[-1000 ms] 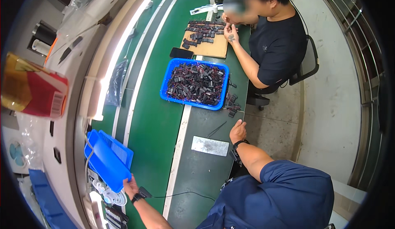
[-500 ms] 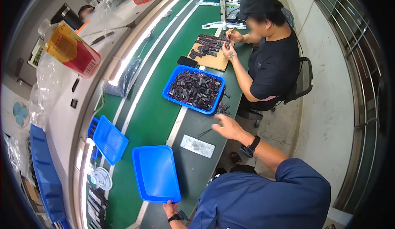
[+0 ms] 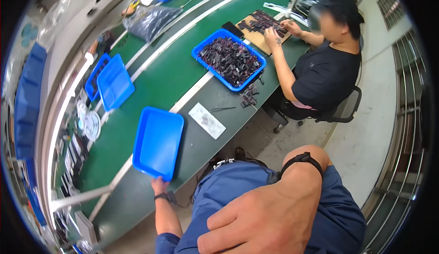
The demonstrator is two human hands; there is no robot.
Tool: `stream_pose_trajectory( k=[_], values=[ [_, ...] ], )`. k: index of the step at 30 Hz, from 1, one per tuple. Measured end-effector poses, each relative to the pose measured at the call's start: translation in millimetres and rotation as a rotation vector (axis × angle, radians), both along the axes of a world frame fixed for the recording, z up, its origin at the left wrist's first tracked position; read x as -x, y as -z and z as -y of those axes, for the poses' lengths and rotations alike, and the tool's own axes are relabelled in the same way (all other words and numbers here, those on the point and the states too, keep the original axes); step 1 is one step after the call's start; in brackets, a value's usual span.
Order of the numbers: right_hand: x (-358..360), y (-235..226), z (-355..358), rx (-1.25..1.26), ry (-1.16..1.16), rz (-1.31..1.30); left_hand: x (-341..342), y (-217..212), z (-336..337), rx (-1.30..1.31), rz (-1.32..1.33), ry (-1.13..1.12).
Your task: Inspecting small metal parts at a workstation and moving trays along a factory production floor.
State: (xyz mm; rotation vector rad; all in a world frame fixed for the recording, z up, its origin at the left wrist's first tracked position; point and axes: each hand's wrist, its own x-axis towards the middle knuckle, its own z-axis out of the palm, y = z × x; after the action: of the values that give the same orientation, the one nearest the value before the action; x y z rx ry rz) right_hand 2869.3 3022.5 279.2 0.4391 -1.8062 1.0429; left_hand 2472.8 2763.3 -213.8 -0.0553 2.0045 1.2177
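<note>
My left hand (image 3: 159,185) grips the near edge of a shallow blue plastic tray (image 3: 158,140) on the bench, with nothing lying in it. Large and close in front of my body is my right hand (image 3: 260,219), back upward, fingers a little apart; the lower edge cuts off the fingertips, and I see nothing held. Farther along stands a blue basket (image 3: 200,56) heaped with small black parts (image 3: 230,62). Between tray and basket lie a whitish rectangular plate (image 3: 206,120) and black tweezers (image 3: 223,109). Several loose black parts (image 3: 249,95) lie beside the basket.
A seated person (image 3: 327,66) handles small parts over a brown board (image 3: 257,39) at the far right. Two blue baskets (image 3: 115,87) stand at the left, near a clear round plastic spool (image 3: 89,125). A dark plastic bag (image 3: 151,22) lies farther back.
My right hand has left the loose parts by the basket and come back close to my body. My left hand stays on the tray's edge. The view has turned.
</note>
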Motion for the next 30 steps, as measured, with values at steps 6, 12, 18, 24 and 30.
stream_pose_trajectory(
  k=[6,12,18,24,30],
  values=[
    [-18.9,6.1,7.9,-0.019,-0.164,0.153,-31.2,-4.6,0.8,0.03,0.122,-0.071],
    [-9.7,63.7,-7.4,-0.097,-0.188,0.608,-46.6,17.3,-3.0,-0.114,0.17,-0.147],
    [21.9,207.5,-55.9,0.047,0.154,1.254,-73.5,-21.3,-13.8,-0.244,0.223,-0.255],
    [24.8,306.6,-60.7,0.58,-0.143,1.446,-117.3,-68.5,-25.0,-0.397,0.298,-0.245],
    [56.9,339.5,-54.6,1.185,-0.161,1.195,-147.0,-113.8,-64.1,-0.419,0.329,-0.003]
  ],
)
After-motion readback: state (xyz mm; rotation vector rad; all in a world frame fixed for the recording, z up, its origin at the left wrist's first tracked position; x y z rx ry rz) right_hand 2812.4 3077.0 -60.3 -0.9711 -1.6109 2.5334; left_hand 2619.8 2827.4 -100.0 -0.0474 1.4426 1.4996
